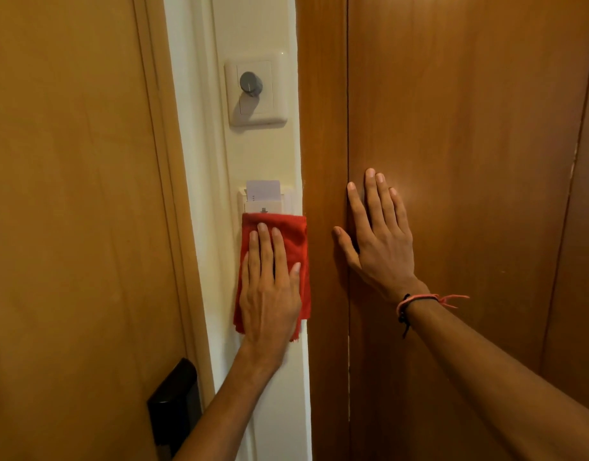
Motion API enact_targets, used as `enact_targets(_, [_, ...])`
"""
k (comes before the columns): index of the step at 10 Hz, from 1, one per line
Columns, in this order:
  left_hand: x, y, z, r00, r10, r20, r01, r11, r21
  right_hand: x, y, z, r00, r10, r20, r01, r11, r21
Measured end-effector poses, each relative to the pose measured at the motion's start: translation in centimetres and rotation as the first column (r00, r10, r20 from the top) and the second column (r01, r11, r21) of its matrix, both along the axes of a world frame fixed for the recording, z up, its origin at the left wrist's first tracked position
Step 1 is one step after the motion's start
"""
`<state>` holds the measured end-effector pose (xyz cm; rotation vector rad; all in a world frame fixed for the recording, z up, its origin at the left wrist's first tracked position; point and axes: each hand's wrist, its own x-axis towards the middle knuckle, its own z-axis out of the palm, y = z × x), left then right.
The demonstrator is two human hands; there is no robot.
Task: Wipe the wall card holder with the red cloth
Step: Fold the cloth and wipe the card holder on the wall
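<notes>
A narrow strip of cream-painted wall (216,154) runs from top to bottom of the head view, shut in by an orange-brown wooden door (70,194) on its left side and a darker reddish-brown wooden panel (452,111) on its right. High on the strip sits a cream square switch plate (257,89) with a grey round knob (250,83) standing out from its middle. Lower down, close to the strip's right edge, is the cream plastic wall card holder (263,202), with a white key card (263,188) standing upright in its top slot. Only the upper part of the holder shows; its lower part is covered by the red folded cloth (294,241), whose top edge lies just under the small dark mark on the holder's face and whose body hangs down the wall to a frayed bottom corner. The left hand (269,294) lies flat on the cloth with fingers straight and together, pressing it against the wall and the holder's lower part rather than clutching it. The right hand (376,237) is spread open on the reddish-brown panel, palm down, fingers loose and apart, thumb reaching toward the panel's seam, holding nothing. A pink and black cord bracelet (416,302) circles the right wrist. At the door's lower right edge a black rectangular lock plate (173,400) shows.
</notes>
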<state>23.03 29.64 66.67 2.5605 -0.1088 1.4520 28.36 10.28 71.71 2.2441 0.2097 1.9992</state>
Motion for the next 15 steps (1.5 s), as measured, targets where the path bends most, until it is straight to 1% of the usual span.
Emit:
enact_targets(1, [0.3,0.9,1.5,0.999,0.033,0.028,-0.034,0.999,0.040,-0.1,0.1,-0.1,1.000,-0.004,-0.012,0.004,1.000,0.001])
enact_targets(2, [0.7,1.1,2.7,0.997,0.015,0.071,-0.020,0.997,0.079,-0.2,0.1,-0.1,1.000,-0.004,-0.019,0.005,1.000,0.007])
enact_targets(3, [1.1,2.1,1.7,0.997,-0.039,0.072,0.029,0.990,0.138,-0.2,-0.2,-0.3,1.000,0.008,-0.022,-0.008,1.000,-0.017])
enact_targets(4, [1.9,2.9,3.3,0.992,-0.048,0.117,0.031,0.989,0.144,-0.2,-0.3,-0.6,1.000,0.001,-0.020,-0.001,1.000,-0.025])
enact_targets(5, [1.9,2.3,2.8,0.989,-0.052,0.139,0.038,0.994,0.103,0.0,-0.1,-0.6,1.000,-0.006,-0.001,0.006,1.000,-0.021])
enact_targets(6, [1.5,1.9,-0.6,0.994,-0.058,0.096,0.041,0.984,0.175,0.2,-0.2,-0.8,1.000,-0.013,0.009,0.013,1.000,-0.025])
enact_targets(7, [2.4,2.4,1.3,0.990,-0.043,0.131,0.021,0.986,0.167,0.4,-0.2,-0.8,1.000,-0.009,0.016,0.010,1.000,-0.027])
enact_targets(8, [2.8,2.1,2.1,0.986,-0.052,0.161,0.037,0.995,0.094,0.3,-0.2,-0.7,1.000,-0.014,0.022,0.015,1.000,-0.021])
enact_targets(9, [2.4,1.7,0.0,0.987,-0.077,0.140,0.061,0.991,0.116,0.3,-0.3,-0.8,1.000,0.002,0.020,-0.001,1.000,-0.026])
enact_targets(10, [2.9,2.2,1.5,0.985,-0.070,0.157,0.055,0.993,0.103,0.3,-0.2,-0.8,1.000,0.001,0.013,-0.001,1.000,-0.027])
enact_targets(11, [2.4,1.4,0.6,0.985,-0.097,0.146,0.093,0.995,0.035,0.3,-0.1,-0.7,1.000,-0.005,0.023,0.005,1.000,-0.020])
enact_targets(12, [1.9,1.5,-1.3,0.984,-0.126,0.122,0.113,0.988,0.109,0.2,-0.1,-0.7,1.000,0.008,0.025,-0.008,1.000,-0.021])
enact_targets(13, [3.0,2.5,1.5,0.982,-0.106,0.156,0.089,0.989,0.115,0.2,-0.1,-0.8,1.000,0.001,0.021,-0.001,1.000,-0.023])
enact_targets(14, [2.7,1.9,0.9,0.980,-0.133,0.146,0.127,0.991,0.053,0.0,-0.1,-0.7,1.000,0.002,0.020,-0.002,1.000,-0.023])
enact_targets(15, [2.0,1.8,-1.2,0.983,-0.140,0.116,0.127,0.985,0.113,0.0,-0.2,-0.7,1.000,0.008,0.024,-0.008,1.000,-0.025])
